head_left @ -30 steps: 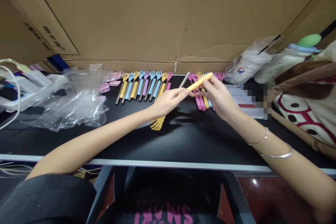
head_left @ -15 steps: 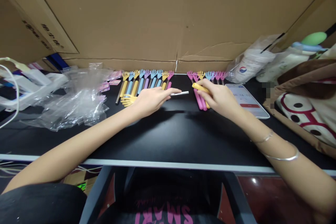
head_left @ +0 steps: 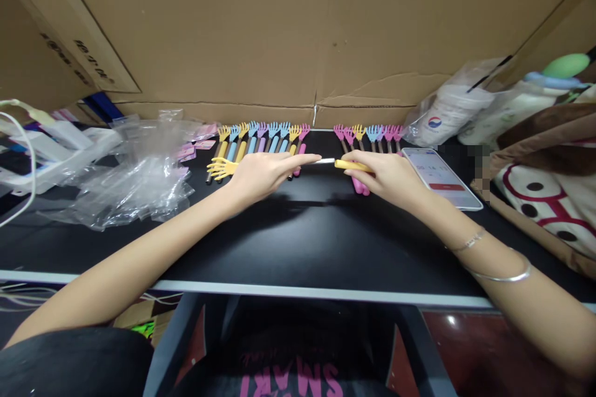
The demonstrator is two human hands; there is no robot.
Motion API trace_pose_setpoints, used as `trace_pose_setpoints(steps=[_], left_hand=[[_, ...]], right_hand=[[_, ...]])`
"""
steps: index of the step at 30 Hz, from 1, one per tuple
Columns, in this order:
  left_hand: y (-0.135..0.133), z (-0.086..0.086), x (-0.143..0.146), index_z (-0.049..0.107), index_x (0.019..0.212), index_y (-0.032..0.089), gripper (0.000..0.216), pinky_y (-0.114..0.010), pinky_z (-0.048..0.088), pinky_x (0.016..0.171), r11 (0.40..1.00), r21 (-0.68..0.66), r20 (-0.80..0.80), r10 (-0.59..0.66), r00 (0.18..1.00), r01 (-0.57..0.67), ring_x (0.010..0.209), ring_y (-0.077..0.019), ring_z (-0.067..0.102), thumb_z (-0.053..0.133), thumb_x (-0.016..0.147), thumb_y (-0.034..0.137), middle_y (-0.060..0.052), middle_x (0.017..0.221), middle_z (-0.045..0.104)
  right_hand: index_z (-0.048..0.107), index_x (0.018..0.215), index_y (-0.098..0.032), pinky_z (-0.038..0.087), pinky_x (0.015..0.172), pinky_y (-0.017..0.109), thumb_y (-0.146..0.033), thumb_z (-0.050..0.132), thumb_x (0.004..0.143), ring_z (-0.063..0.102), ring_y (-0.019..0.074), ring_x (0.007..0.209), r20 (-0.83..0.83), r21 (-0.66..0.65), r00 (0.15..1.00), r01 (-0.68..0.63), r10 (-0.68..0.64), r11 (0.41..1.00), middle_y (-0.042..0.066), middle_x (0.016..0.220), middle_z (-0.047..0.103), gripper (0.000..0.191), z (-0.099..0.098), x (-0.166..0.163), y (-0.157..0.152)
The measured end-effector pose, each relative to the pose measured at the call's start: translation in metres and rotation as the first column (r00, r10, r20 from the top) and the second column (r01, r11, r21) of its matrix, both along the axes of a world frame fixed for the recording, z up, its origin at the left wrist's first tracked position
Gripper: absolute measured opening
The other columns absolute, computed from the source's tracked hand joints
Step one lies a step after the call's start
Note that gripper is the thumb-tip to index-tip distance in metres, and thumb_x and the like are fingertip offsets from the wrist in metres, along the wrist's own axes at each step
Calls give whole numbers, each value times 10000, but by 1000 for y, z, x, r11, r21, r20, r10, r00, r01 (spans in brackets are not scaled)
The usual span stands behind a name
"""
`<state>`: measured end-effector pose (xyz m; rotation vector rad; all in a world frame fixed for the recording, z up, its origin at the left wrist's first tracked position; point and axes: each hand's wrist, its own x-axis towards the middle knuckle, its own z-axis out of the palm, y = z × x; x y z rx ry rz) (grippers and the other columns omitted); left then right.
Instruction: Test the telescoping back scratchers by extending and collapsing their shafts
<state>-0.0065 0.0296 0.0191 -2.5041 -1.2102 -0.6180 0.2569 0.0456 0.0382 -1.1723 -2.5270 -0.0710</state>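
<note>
My left hand (head_left: 265, 172) is closed around a yellow hand-shaped back scratcher (head_left: 222, 167); its claw head sticks out to the left and its silver rod (head_left: 325, 161) points right. My right hand (head_left: 388, 177) is closed on a yellow handle sleeve (head_left: 351, 165), whose end meets the tip of the rod. Both hands hover just above the black table (head_left: 302, 236). Behind the left hand lies a row of finished scratchers (head_left: 261, 139) in yellow, blue, purple and pink. A second row of scratchers (head_left: 367, 135) lies behind the right hand.
Crumpled clear plastic bags (head_left: 135, 177) lie at the left. A phone (head_left: 440, 177) with a lit screen rests right of my right hand. A bagged cup (head_left: 442, 115) and a fabric bag (head_left: 544, 186) crowd the right. A cardboard wall (head_left: 298, 31) closes the back.
The left hand swung the scratcher from pointing down to level, its head now to the left. The right hand lowered the yellow sleeve and brought it to the rod's tip.
</note>
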Motion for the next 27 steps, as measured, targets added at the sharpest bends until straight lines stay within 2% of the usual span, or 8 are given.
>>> trace_pose_setpoints(steps=[3,11,20,27], left_hand=[[-1,3,0,503,1277,366,366,-188,317,525,1000,-24,1,-10,1000,10,701,-104,634,409,940,258,61,924,709],[3,0,-2,563,1123,246,289,-208,352,535,996,-71,-43,47,998,-50,711,-152,667,376,952,386,13,847,716],[3,5,-4,623,1125,284,315,-205,381,597,997,-76,6,1,1000,0,809,-146,672,400,942,411,4,952,723],[2,7,-4,613,1126,305,345,-206,336,552,989,-136,-54,55,997,-62,696,-151,651,357,949,454,13,857,726]], right_hand=[[584,1028,-234,338,550,218,-404,425,909,581,113,599,-11,-11,1000,-3,3,1000,-25,678,668,262,0,0,-1],[594,1021,-242,343,548,235,-447,411,906,577,128,603,-14,6,1000,-19,19,1000,-3,731,678,298,-1,-1,-2],[608,1045,-242,329,536,237,-463,396,910,597,133,613,44,46,999,-30,28,999,4,746,693,335,-2,0,-1],[627,1044,-244,327,526,244,-471,379,915,618,139,636,98,161,995,-36,20,986,15,778,710,360,-5,0,-1]])
